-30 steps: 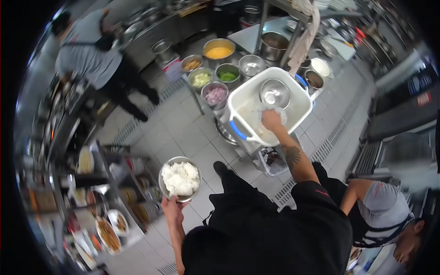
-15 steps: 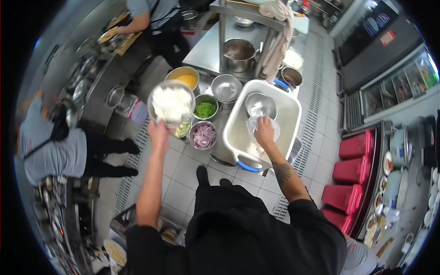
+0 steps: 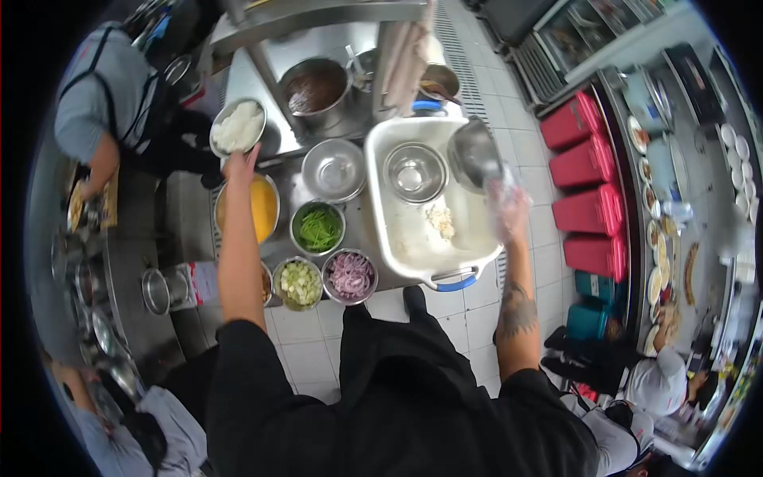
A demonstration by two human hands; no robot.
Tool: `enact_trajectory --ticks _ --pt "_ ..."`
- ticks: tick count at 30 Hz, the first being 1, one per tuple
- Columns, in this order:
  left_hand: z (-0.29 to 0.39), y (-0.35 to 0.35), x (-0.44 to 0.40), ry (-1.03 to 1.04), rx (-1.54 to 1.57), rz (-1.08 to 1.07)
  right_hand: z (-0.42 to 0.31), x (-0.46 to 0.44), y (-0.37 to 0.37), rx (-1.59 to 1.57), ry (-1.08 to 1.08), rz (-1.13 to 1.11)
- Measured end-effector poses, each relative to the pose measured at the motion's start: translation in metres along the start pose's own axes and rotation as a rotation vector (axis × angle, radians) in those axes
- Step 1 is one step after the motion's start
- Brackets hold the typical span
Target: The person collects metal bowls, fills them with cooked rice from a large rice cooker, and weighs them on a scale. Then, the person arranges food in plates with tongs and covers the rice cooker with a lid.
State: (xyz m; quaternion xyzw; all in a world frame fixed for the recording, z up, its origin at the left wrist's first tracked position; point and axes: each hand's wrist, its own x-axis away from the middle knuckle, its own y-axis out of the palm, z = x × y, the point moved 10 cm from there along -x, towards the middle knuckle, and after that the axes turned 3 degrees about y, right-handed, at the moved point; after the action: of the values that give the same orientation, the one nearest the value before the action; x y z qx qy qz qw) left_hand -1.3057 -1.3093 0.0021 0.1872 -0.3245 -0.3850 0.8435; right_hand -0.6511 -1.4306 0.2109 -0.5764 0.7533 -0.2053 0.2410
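My left hand (image 3: pixel 240 163) grips the near rim of a metal bowl of white food (image 3: pixel 238 127), held out at the far left above the table's edge. My right hand (image 3: pixel 509 211), wrapped in clear plastic and blurred, is closed at the edge of a tilted metal bowl (image 3: pixel 475 155) over the right side of a white tub (image 3: pixel 381 230). Whether the plastic is a glove or a bag I cannot tell. Inside the tub stands another metal bowl (image 3: pixel 416 173), with a small heap of pale bits (image 3: pixel 439 221) in front of it.
Bowls of yellow liquid (image 3: pixel 264 208), green strips (image 3: pixel 319 229), chopped pale-green pieces (image 3: pixel 299 285) and sliced purple onion (image 3: pixel 350 276) stand left of the tub, near an empty metal bowl (image 3: pixel 334 171). Behind is a pot (image 3: pixel 315 87) under a shelf. Co-workers stand at both sides.
My left hand has carried the bowl of white food forward and left. My right hand has moved right, out of the tub's middle, and a second metal bowl now shows beside it. The view has turned.
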Motion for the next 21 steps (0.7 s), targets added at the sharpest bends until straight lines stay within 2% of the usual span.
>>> enact_trajectory --ticks 1,2,3,4,5,6,7,8,9,10,12,13,14,15,16,17,18,19,21 --pt "0.006 0.011 0.04 0.0 -0.038 0.027 0.031 0.007 -0.025 -0.026 -0.008 0.043" --pt "0.018 0.02 0.085 0.134 -0.163 0.139 0.062 0.019 -0.049 -0.054 -0.013 0.086" --pt "0.02 0.018 0.108 0.359 -0.375 0.245 0.036 0.043 -0.073 0.178 -0.178 0.125" --pt "0.006 0.054 0.138 0.566 -0.422 -0.025 0.001 0.066 -0.093 0.415 -0.34 0.158" --pt "-0.019 0.121 0.198 0.621 -0.52 -0.285 -0.002 0.079 -0.111 0.416 -0.315 0.179" --pt "-0.063 0.174 0.242 0.421 -0.594 -0.476 0.022 0.087 -0.131 0.216 -0.045 0.157" --pt "-0.12 0.207 0.258 0.431 -0.807 -0.729 0.052 0.098 -0.143 0.008 0.211 0.132" --pt "-0.142 0.248 0.288 0.598 -1.241 -0.758 0.066 0.106 -0.155 -0.002 0.213 0.152" --pt "-0.186 0.261 0.275 0.713 -1.56 -0.746 0.092 0.116 -0.166 -0.082 0.264 0.178" --pt "-0.232 0.252 0.235 0.686 -1.742 -0.677 0.115 0.124 -0.186 -0.159 0.31 0.22" --pt "-0.32 0.223 0.17 0.802 -2.059 -0.862 0.141 0.134 -0.221 -0.117 0.409 0.222" --pt "-0.383 0.162 0.057 0.627 -1.781 -0.701 0.143 0.134 -0.24 -0.005 0.329 0.164" --pt "-0.367 0.19 0.099 0.84 -2.226 -0.875 0.156 0.132 -0.259 0.0 0.283 0.163" --pt "-0.333 0.192 0.106 0.63 -1.926 -0.658 0.177 0.137 -0.274 -0.185 0.385 0.19" --pt "-0.315 0.202 0.119 0.559 -2.019 -0.599 0.186 0.132 -0.3 -0.14 0.207 0.193" --pt "-0.295 0.225 0.152 0.656 -2.133 -0.569 0.193 0.128 -0.319 -0.102 0.036 0.188" --pt "-0.27 0.236 0.185 0.588 -1.996 -0.411 0.207 0.125 -0.337 -0.149 0.067 0.178" --pt "-0.27 0.241 0.196 0.613 -2.117 -0.406 0.218 0.121 -0.357 -0.194 0.098 0.158" --pt "-0.258 0.265 0.253 0.758 -2.08 -0.375 0.263 0.109 -0.393 -0.131 0.124 0.167"
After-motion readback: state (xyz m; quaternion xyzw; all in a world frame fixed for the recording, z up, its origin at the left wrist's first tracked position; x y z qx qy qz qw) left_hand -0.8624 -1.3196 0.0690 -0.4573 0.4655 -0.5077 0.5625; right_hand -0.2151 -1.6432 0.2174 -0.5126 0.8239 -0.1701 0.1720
